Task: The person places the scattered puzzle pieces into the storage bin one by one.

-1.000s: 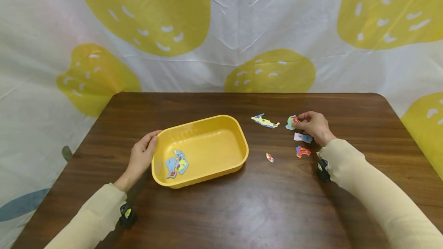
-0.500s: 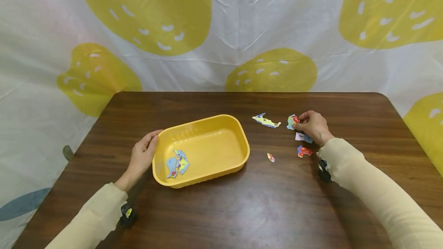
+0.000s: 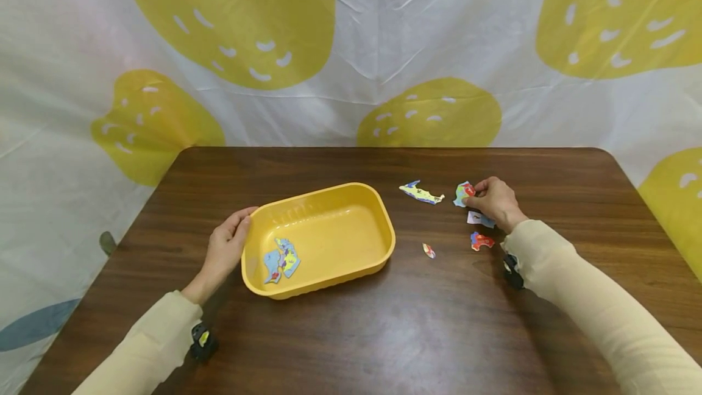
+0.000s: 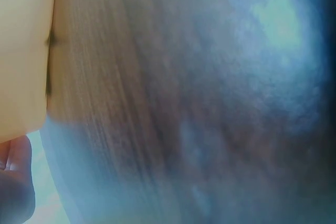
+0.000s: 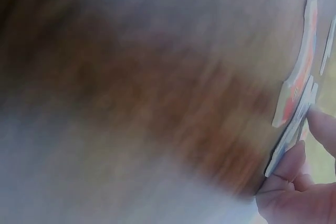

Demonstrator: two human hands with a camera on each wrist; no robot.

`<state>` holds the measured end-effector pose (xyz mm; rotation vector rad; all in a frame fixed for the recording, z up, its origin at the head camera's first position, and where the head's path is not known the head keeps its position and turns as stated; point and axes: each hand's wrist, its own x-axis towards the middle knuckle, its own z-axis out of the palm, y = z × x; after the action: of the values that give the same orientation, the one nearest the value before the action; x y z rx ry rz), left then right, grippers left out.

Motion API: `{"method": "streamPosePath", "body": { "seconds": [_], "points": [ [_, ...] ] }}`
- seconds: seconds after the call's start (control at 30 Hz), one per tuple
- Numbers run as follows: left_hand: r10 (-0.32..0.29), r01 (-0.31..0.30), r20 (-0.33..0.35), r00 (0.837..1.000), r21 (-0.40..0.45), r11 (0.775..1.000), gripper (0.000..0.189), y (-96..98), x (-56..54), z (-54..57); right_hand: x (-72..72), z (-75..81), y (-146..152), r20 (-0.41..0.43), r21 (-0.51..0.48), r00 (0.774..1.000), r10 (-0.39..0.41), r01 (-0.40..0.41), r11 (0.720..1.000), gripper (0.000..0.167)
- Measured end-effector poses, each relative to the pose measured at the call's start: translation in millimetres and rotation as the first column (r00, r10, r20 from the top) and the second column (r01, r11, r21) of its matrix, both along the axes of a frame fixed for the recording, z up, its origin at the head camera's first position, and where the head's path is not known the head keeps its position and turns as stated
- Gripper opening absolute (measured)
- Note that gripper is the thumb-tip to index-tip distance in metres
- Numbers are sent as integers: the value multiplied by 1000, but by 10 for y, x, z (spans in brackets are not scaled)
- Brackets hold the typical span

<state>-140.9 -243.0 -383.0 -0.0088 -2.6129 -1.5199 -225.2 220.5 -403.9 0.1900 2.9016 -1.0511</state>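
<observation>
My left hand [image 3: 222,245] grips the left end of a yellow plastic basin [image 3: 334,239], thumb at its rim. A few map-like puzzle pieces [image 3: 289,259] lie inside, in the near left corner. My right hand [image 3: 496,200] pinches a green, blue and red puzzle piece [image 3: 462,194] by its right side, low over the table. Just below that hand is a white and pale blue piece [image 3: 480,219], with a red and blue piece [image 3: 481,241] nearer me. In the right wrist view, the thumb and fingers [image 5: 286,169] are beside thin pieces seen edge-on.
A long yellow piece with blue edges [image 3: 422,192] lies between basin and right hand. A small red and yellow piece [image 3: 429,250] is right of the basin. The brown wooden table [image 3: 351,346] ends at a fruit-print cloth [image 3: 351,108] behind.
</observation>
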Motion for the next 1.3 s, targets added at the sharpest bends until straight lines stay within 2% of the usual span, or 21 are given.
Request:
{"method": "streamPosePath", "body": {
  "seconds": [0.33,0.43,0.57,0.67,1.03,1.3],
  "points": [
    [5,-5,-3,1000,-12,1000,33,-13,-35,-37,19,9,-25,-77,-7,997,5,-5,1000,31],
    [3,-3,2,1000,-4,1000,34,-61,-87,-143,19,18,-32,-76,6,997,6,-6,1000,32],
    [-6,6,-10,1000,-16,1000,37,-132,-152,-294,13,39,-35,-37,10,999,20,-19,1000,42],
    [-10,9,-29,1000,-26,1000,38,-155,-176,-341,2,57,-33,-6,14,999,42,-42,999,47],
    [-9,9,-34,999,-20,1000,38,-164,-180,-350,-14,63,-45,20,9,998,64,-64,998,41],
    [-2,1,-33,999,-25,1000,37,-170,-169,-346,0,58,-65,-8,2,998,55,-55,998,39]
  ]
}}
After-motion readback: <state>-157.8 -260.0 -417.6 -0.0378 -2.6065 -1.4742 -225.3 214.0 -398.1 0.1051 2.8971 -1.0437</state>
